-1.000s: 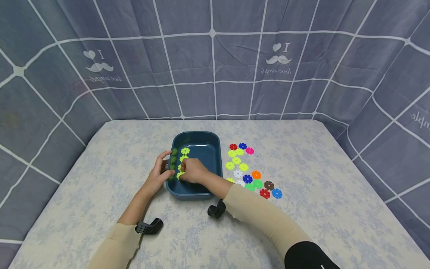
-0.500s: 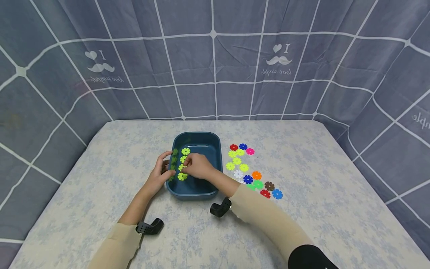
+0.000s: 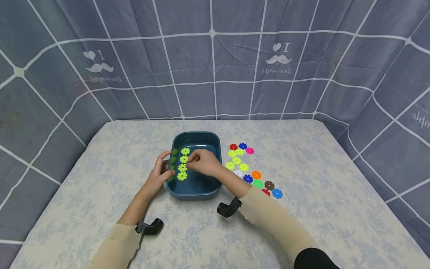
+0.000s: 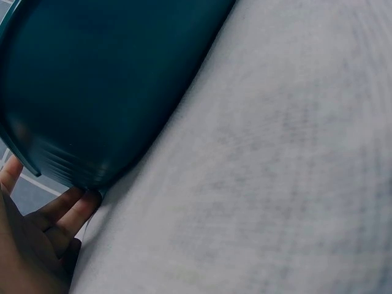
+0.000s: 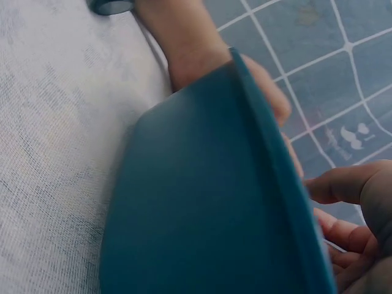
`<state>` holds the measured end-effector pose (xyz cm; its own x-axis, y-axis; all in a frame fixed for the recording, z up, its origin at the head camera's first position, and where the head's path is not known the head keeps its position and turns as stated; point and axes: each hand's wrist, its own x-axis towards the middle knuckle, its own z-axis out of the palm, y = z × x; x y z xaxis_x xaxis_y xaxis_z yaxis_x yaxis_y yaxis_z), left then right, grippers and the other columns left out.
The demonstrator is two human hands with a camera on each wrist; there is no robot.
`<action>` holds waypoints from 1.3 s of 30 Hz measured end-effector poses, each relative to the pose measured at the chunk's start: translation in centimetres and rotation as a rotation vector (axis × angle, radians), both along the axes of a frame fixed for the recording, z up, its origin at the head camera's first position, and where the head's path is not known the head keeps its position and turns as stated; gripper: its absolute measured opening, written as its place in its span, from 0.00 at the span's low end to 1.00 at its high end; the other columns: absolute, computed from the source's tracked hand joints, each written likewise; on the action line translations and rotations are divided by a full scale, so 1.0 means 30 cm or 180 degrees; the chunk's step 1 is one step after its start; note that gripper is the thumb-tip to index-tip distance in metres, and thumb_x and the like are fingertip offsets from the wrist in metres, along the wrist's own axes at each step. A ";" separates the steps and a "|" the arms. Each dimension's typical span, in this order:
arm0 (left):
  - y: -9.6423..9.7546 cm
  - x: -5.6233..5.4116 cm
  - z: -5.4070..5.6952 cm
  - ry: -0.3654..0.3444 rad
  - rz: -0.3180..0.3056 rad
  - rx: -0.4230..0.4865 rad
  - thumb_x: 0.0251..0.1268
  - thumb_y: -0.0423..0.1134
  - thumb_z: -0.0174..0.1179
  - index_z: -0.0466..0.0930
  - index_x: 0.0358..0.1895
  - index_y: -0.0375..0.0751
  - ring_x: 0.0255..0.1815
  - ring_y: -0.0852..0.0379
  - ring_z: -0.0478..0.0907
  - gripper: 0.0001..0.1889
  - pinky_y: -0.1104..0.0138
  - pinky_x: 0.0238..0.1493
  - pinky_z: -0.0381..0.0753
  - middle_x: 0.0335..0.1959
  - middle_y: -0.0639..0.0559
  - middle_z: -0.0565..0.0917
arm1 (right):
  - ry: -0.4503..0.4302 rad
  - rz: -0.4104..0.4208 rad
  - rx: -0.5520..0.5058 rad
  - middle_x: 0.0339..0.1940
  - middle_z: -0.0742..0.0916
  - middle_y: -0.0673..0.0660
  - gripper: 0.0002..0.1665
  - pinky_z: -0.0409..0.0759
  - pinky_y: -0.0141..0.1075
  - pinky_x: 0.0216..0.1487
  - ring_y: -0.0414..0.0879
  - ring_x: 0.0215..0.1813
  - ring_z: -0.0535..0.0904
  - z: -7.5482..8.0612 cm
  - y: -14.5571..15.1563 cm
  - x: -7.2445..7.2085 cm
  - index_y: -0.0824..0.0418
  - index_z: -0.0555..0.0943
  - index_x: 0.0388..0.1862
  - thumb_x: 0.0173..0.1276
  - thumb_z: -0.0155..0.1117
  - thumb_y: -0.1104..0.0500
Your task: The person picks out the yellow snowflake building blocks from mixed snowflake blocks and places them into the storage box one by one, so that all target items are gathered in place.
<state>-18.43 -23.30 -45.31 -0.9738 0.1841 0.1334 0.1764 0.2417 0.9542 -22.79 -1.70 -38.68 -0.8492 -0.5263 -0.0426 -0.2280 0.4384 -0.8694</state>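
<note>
A dark teal plastic box (image 3: pixel 205 188) stands on the table, with a column of several yellow-green notched flower-shaped discs (image 3: pixel 182 176) on its floor. Darker green shapes like them show along the left inner wall. My left hand (image 3: pixel 158 173) holds that side, thumb over the rim and fingers against the outer wall (image 4: pixel 92 98). Inside the box my right hand (image 3: pixel 205 163) hovers just right of the column, thumb and fingers loosely bent. No disc shows between its fingertips. The right wrist view has the thumb (image 5: pixel 337 185) apart from the other fingers, partly behind the box wall (image 5: pixel 202 202).
Right of the box lie more yellow-green discs (image 3: pixel 243 167) and several other discs, among them orange (image 3: pixel 256 175), brown (image 3: pixel 269 185) and blue (image 3: pixel 277 193). The right forearm covers part of that group. A grey checked curtain (image 3: pixel 235 67) surrounds the pale tabletop (image 3: pixel 188 231).
My right hand has drawn back to the right from the disc column, uncovering it. The lowest disc sits slightly further right than a second ago. My left hand has stayed at the box's side.
</note>
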 end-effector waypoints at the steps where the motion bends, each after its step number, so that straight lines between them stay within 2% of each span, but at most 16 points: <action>1: 0.000 0.000 0.000 -0.0005 -0.0004 0.0011 0.68 0.33 0.51 0.48 0.76 0.50 0.64 0.35 0.67 0.35 0.57 0.52 0.73 0.68 0.30 0.63 | -0.0026 -0.0011 -0.0039 0.28 0.83 0.54 0.08 0.77 0.33 0.33 0.45 0.30 0.80 0.003 0.008 0.001 0.64 0.81 0.39 0.65 0.67 0.60; 9: 0.003 0.003 0.002 -0.0026 0.0014 0.0026 0.67 0.34 0.52 0.49 0.76 0.50 0.63 0.35 0.68 0.36 0.50 0.54 0.71 0.68 0.31 0.64 | -0.0116 -0.0145 -0.0238 0.30 0.83 0.55 0.10 0.81 0.40 0.40 0.48 0.32 0.81 0.009 0.067 0.002 0.65 0.81 0.41 0.66 0.67 0.59; 15: 0.003 0.005 0.002 -0.0033 0.0032 0.0021 0.67 0.35 0.52 0.49 0.77 0.51 0.64 0.36 0.67 0.36 0.49 0.55 0.70 0.68 0.32 0.64 | -0.0255 -0.0223 -0.0468 0.32 0.84 0.57 0.11 0.80 0.49 0.47 0.57 0.38 0.82 0.020 0.110 0.010 0.66 0.80 0.43 0.66 0.66 0.61; 26: 0.005 0.005 0.001 -0.0009 0.0021 0.0014 0.67 0.34 0.51 0.48 0.76 0.51 0.64 0.36 0.67 0.36 0.46 0.57 0.68 0.68 0.32 0.63 | -0.0314 -0.0470 -0.0623 0.34 0.85 0.58 0.12 0.82 0.38 0.42 0.49 0.35 0.83 0.037 0.170 0.022 0.66 0.80 0.44 0.67 0.66 0.60; 29: 0.004 0.004 0.000 -0.0001 0.0014 0.0015 0.67 0.34 0.51 0.48 0.76 0.51 0.65 0.36 0.66 0.36 0.46 0.57 0.67 0.68 0.32 0.63 | -0.0327 -0.0493 -0.0720 0.36 0.85 0.60 0.12 0.82 0.38 0.43 0.53 0.36 0.84 0.040 0.184 0.025 0.67 0.80 0.44 0.67 0.66 0.60; 35: 0.003 0.003 -0.002 0.0009 0.0000 0.0011 0.67 0.34 0.51 0.48 0.76 0.51 0.65 0.36 0.65 0.36 0.46 0.57 0.67 0.69 0.32 0.63 | -0.0346 -0.0480 -0.0952 0.39 0.84 0.69 0.12 0.82 0.39 0.43 0.67 0.42 0.81 0.040 0.223 0.023 0.69 0.80 0.45 0.68 0.64 0.62; 37: 0.002 0.002 -0.002 0.0016 -0.0001 0.0010 0.67 0.34 0.51 0.48 0.77 0.51 0.65 0.36 0.65 0.36 0.47 0.57 0.67 0.68 0.32 0.63 | -0.0363 -0.0514 -0.1006 0.40 0.83 0.71 0.12 0.82 0.41 0.43 0.68 0.43 0.81 0.042 0.237 0.021 0.70 0.79 0.46 0.68 0.64 0.62; 39: 0.003 0.001 -0.002 0.0016 0.0005 0.0008 0.68 0.34 0.51 0.48 0.76 0.51 0.65 0.36 0.66 0.36 0.47 0.56 0.68 0.68 0.32 0.63 | -0.0387 -0.0571 -0.1036 0.41 0.83 0.71 0.12 0.82 0.41 0.43 0.65 0.41 0.82 0.045 0.250 0.019 0.70 0.79 0.46 0.68 0.63 0.63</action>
<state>-18.41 -23.20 -45.36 -0.9734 0.1822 0.1389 0.1809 0.2395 0.9539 -22.23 5.80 -37.33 -0.9280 -0.3726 -0.0037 -0.0597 0.1587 -0.9855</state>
